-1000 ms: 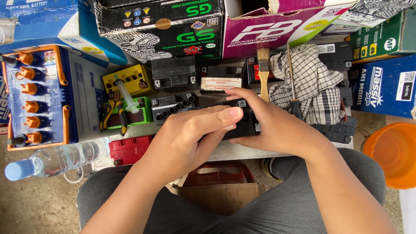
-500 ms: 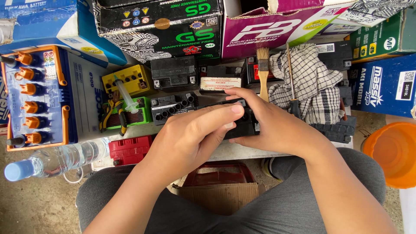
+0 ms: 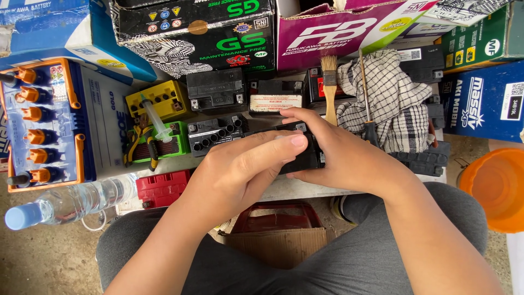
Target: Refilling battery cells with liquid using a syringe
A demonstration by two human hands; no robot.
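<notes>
Both hands close around a small black battery [image 3: 305, 158] held just above the front edge of the pale work surface [image 3: 305, 191]. The right hand [image 3: 341, 155] wraps it from the right side, fingers curled over its far edge and thumb beneath its near edge, a firm grasp on the case. The left hand [image 3: 237, 169] covers the battery's left half, its index finger laid across the top with the tip near the middle of the lid and the remaining fingers folded under; it too grasps the battery. Most of the case is hidden, and only its right end and a strip of the top show between the fingers.

Just behind the left hand lies another black battery [image 3: 215, 134] with a row of open round cells. Left of that, pliers [image 3: 147, 145] and a clear syringe [image 3: 154, 117] rest on a green battery [image 3: 164, 147], with a yellow battery [image 3: 158, 98] behind it. A red battery [image 3: 162, 187] sits at the near left edge, touching a clear water bottle [image 3: 71, 202] lying on its side. A large blue-and-white battery with orange caps [image 3: 49, 123] stands far left. Behind the right hand, a paintbrush [image 3: 329, 82] and a screwdriver [image 3: 367, 104] lie against a checked cloth [image 3: 390, 104]. An orange bucket [image 3: 494, 188] stands at the right, on the floor. Cardboard battery boxes [image 3: 218, 33] line the back.
</notes>
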